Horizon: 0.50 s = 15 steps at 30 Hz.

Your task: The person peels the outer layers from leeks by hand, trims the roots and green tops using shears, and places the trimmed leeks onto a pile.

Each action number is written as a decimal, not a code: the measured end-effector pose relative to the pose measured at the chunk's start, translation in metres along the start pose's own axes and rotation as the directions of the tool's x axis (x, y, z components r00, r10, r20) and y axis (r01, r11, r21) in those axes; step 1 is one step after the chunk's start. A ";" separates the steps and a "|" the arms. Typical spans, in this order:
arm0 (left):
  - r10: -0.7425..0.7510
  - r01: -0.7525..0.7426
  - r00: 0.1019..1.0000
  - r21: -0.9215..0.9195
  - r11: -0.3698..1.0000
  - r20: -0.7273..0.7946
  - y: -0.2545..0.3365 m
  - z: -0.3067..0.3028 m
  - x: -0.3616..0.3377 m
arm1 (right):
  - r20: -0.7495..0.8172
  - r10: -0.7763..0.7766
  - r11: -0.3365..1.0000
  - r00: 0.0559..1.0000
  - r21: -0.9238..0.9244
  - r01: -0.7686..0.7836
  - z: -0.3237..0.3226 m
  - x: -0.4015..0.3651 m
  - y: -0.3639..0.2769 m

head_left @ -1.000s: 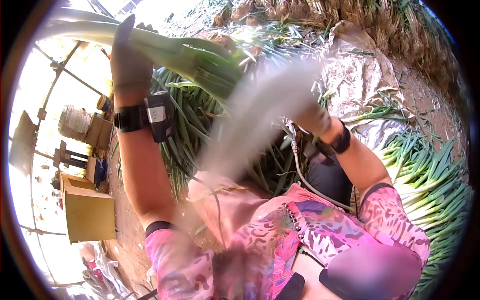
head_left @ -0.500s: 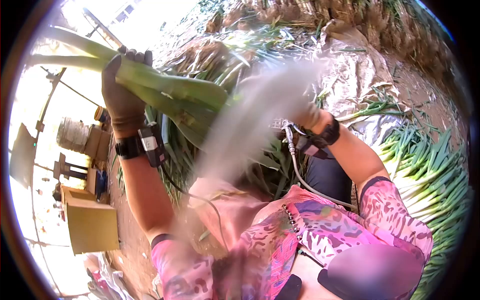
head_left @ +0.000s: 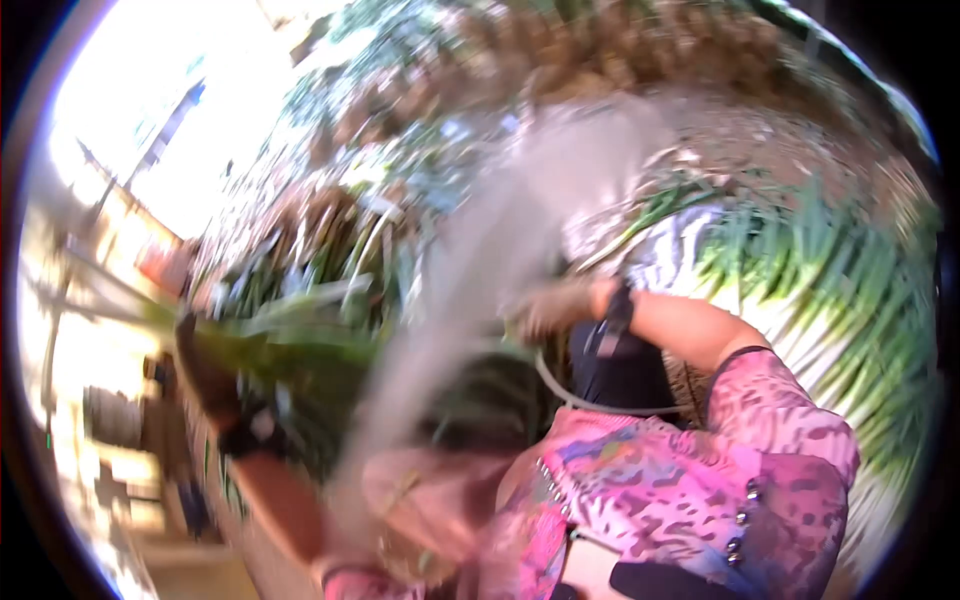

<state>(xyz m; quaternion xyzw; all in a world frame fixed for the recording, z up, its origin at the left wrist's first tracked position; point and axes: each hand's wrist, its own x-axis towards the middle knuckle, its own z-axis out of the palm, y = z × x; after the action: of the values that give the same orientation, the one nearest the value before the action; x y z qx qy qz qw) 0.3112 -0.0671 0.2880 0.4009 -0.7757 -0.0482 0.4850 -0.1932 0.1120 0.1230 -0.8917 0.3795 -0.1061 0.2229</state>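
My left hand [head_left: 203, 372], in a dark glove, is wrapped round the green leaves of a large green onion [head_left: 300, 350]. The leaves run across in front of me, smeared by motion, with their tips out past my fist to the left. My right hand [head_left: 552, 308], in a lighter glove, is near the right end of the leaves, above my dark-clad knee [head_left: 618, 372]. Its fingers are blurred, and I cannot tell whether they hold the stalk. A hazy pale streak crosses the view between my hands.
Trimmed green onions [head_left: 800, 300] lie in a thick row on my right, white stalks together. Untrimmed plants [head_left: 330, 240] are heaped ahead, with a brown pile [head_left: 620, 45] behind. A cable [head_left: 590, 405] runs from my right wrist. A pale round container [head_left: 112, 415] stands at the left.
The view has swung leftward. My left hand has come down with the green onion leaves, still gripped. My right hand has come lower and out from behind the pale streak.
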 end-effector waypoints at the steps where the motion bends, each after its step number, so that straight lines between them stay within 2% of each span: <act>1: -0.222 0.220 0.974 -0.341 0.914 0.035 0.005 0.002 -0.002 | 0.298 0.129 0.982 0.946 0.095 -0.164 0.031 -0.004 0.000; 2: -0.483 0.452 0.859 -0.690 0.565 0.167 0.020 0.003 0.000 | 0.436 0.164 0.954 0.885 0.157 -0.255 0.046 0.001 0.002; 3: -0.551 0.528 0.797 -0.729 0.435 0.249 0.038 0.006 -0.004 | 0.410 0.264 0.936 0.873 0.110 -0.334 0.050 0.009 0.005; 4: -0.570 0.553 0.777 -0.723 0.415 0.267 0.053 0.013 -0.011 | 0.270 0.351 0.919 0.896 0.086 -0.386 0.040 0.023 0.016; 5: -0.477 0.592 0.774 -0.745 0.309 0.417 0.061 0.016 -0.014 | 0.101 0.440 0.889 0.892 0.093 -0.449 0.020 0.043 0.026; 7: -0.498 0.576 0.786 -0.725 0.377 0.366 0.056 0.043 -0.023 | -0.245 0.578 0.816 0.778 0.203 -0.541 -0.040 0.091 0.040; 9: -0.494 0.566 0.798 -0.708 0.422 0.345 0.065 0.072 -0.028 | -0.569 0.573 0.816 0.590 0.335 -0.470 -0.118 0.124 0.037; 10: -0.479 0.565 0.803 -0.706 0.426 0.354 0.073 0.085 -0.032 | -0.733 0.487 0.869 0.474 0.354 -0.346 -0.157 0.136 0.023; 12: -0.427 0.587 0.803 -0.672 0.451 0.415 0.086 0.109 -0.035 | -0.934 0.141 0.985 0.329 0.100 -0.141 -0.216 0.139 -0.021; 13: -0.385 0.610 0.792 -0.638 0.470 0.474 0.090 0.120 -0.035 | -0.971 -0.041 0.994 0.235 -0.063 -0.088 -0.246 0.140 -0.043; 14: -0.342 0.629 0.776 -0.605 0.488 0.530 0.096 0.132 -0.036 | -0.864 -0.352 0.905 0.361 -0.412 -0.105 -0.253 0.138 -0.051; 15: -0.344 0.632 0.772 -0.589 0.503 0.534 0.116 0.144 -0.036 | -0.673 -0.566 0.571 0.476 -0.737 -0.362 -0.238 0.133 -0.067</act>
<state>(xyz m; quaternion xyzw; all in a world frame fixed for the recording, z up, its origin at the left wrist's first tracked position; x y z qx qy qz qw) 0.1382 -0.0094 0.2408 0.3573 -0.6091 -0.5672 0.4237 -0.1454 -0.0188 0.3669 -0.7230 0.3749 -0.3713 -0.4460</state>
